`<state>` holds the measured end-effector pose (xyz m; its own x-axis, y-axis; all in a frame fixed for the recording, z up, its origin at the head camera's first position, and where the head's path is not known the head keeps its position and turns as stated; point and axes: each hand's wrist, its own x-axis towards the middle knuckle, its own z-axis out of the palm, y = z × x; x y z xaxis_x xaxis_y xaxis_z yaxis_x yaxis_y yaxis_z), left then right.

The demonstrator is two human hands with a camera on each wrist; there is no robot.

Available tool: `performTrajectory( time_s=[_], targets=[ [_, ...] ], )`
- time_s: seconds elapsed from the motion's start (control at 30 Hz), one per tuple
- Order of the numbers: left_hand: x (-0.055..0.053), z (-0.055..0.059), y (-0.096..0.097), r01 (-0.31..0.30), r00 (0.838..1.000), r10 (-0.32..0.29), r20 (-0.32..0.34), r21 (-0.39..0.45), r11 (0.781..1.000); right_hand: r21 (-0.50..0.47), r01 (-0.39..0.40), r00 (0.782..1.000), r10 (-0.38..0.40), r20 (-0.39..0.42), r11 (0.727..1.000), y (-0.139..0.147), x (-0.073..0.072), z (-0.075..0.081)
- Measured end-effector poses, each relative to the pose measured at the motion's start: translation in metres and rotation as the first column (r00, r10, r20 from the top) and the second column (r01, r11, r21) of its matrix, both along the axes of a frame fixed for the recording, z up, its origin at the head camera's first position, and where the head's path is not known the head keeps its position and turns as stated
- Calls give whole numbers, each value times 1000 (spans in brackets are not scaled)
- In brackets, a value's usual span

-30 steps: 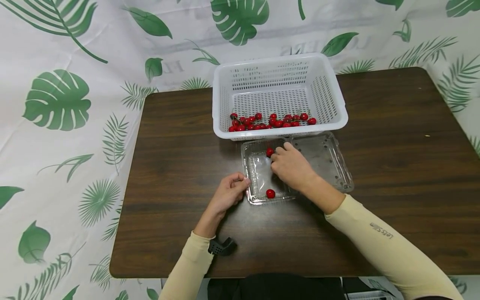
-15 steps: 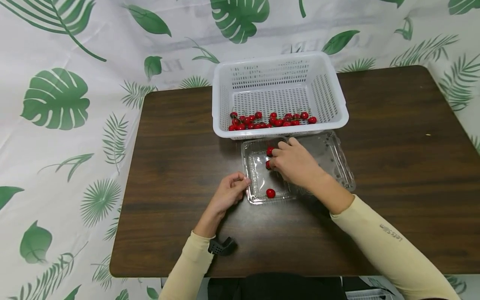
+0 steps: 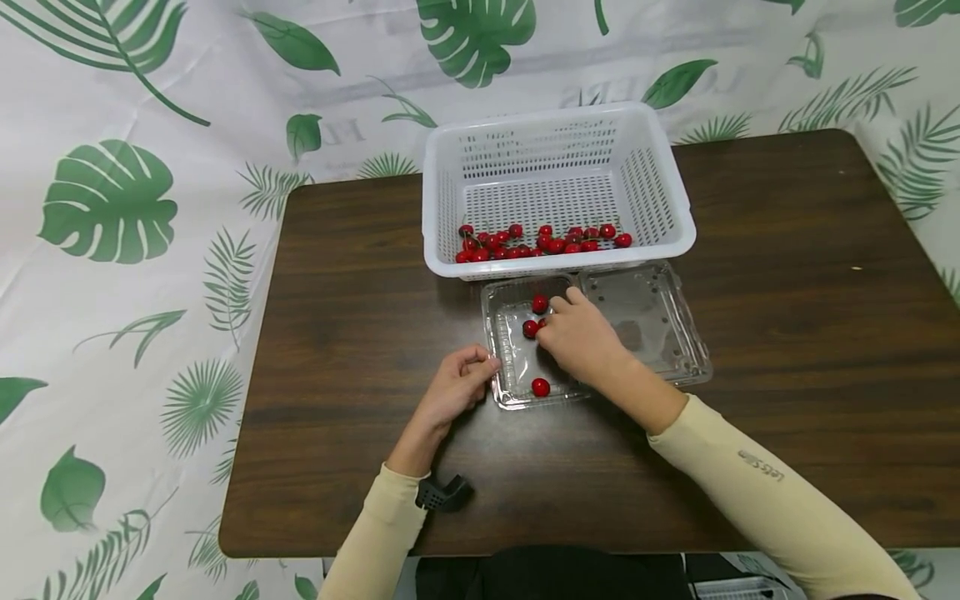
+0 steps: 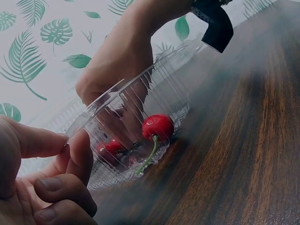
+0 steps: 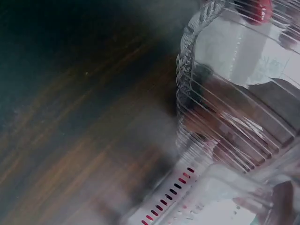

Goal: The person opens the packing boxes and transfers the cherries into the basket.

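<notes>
A clear plastic clamshell box [image 3: 510,398] lies opened flat on the table, its lid [image 3: 652,312] to the right. My left hand [image 3: 459,385] pinches the box's left rim between thumb and index finger, as the left wrist view also shows. Reaching into the box, my right hand [image 3: 583,340] has its curled fingertips at a cherry [image 3: 543,322], partly covered by them. Beside that one sits another cherry [image 3: 530,329], and a third [image 3: 540,303] lies behind. Near the front wall rests a single cherry [image 3: 541,387]; a green stem shows on a cherry [image 4: 158,126] in the left wrist view.
A white perforated basket [image 3: 558,265] stands right behind the box, with several cherries [image 3: 555,246] along its near side. Brown wooden tabletop [image 3: 360,333] stretches left and right of the box. A leaf-print cloth [image 3: 225,75] hangs behind the table.
Inside the box, a pair of cherries has come into view at my right fingertips. My right hand shifted right, then back left and slightly down. My left hand has stayed on the rim.
</notes>
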<state>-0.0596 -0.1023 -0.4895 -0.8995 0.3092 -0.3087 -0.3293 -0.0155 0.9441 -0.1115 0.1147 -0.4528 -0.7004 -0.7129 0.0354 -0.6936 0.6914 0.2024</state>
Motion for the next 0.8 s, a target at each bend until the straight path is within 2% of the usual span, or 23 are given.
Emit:
performTrajectory(
  time_s=[0.23,0.47,0.8],
  targets=[
    [0,0,0,0,1000,0,4,2,1000,-5,55,998,-55,24,998,-5,3,-2],
    [1,1,0,2,1000,-3,14,16,1000,-62,51,998,-48,48,997,-6,3,-6],
    [1,1,0,1,1000,-1,15,4,1000,-77,40,998,-35,54,996,-5,1,-10]
  ],
)
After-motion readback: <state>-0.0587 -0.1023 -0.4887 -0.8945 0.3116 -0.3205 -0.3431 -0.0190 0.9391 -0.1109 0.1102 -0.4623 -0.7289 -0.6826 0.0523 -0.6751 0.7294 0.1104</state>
